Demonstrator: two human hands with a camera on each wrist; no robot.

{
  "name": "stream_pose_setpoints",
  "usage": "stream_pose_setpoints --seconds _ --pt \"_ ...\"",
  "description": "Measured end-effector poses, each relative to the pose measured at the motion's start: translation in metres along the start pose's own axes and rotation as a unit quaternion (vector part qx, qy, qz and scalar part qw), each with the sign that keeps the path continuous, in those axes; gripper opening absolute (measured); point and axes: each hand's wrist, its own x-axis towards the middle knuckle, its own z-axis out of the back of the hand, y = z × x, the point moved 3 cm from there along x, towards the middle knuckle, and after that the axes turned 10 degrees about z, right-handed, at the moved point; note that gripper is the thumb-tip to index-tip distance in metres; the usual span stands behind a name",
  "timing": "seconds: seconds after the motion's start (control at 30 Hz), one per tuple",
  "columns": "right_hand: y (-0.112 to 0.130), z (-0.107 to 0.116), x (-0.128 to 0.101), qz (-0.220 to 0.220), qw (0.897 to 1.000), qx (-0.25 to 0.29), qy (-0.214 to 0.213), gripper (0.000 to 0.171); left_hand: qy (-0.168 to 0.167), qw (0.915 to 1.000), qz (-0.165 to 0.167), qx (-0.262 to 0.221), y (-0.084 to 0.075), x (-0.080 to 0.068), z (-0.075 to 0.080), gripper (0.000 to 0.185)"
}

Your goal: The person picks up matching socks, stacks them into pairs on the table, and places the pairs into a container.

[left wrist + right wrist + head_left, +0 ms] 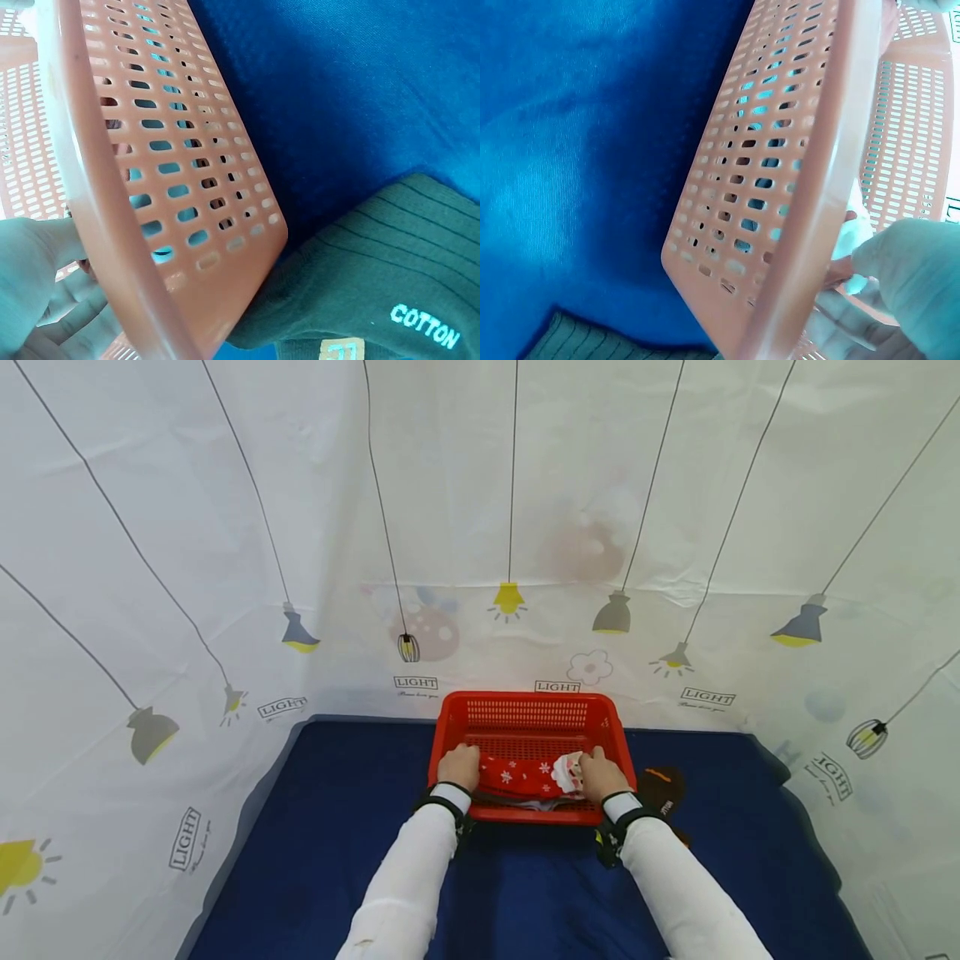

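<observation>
A red perforated basket [525, 714] stands on the blue cloth in the head view. Both hands reach over its near rim. My left hand [459, 766] holds the left end of a red sock [521, 774] with white snowflakes. At the sock's other end, which bears a white Santa face, my right hand [598, 774] grips it. The sock lies stretched between them, low inside the basket. From the left wrist view the basket wall [172, 187] fills the frame with my left hand [45, 292] behind it. The right wrist view shows the basket wall [765, 180] and my right hand [900, 277].
A dark brown sock [663, 787] lies on the blue cloth [337, 827] just right of the basket. A dark green ribbed sock [390, 277] marked COTTON lies against the basket's near side. A white curtain [480, 510] with a lamp print closes in the back and sides.
</observation>
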Motion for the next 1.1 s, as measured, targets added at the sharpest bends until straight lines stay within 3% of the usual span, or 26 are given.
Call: stream_pose_setpoints --seconds 0.53,0.9,1.1 --pt "0.001 0.006 -0.002 -0.038 0.998 -0.010 0.054 0.021 0.011 0.9989 0.044 0.013 0.004 0.003 -0.003 0.013" --pt "0.003 0.011 -0.005 -0.025 0.998 -0.024 0.060 0.024 0.047 0.9981 0.032 0.022 0.000 -0.003 0.006 0.018" --pt "0.003 0.013 -0.005 0.007 0.998 -0.027 0.063 0.030 0.067 0.9974 0.006 0.024 0.000 -0.006 0.013 0.026"
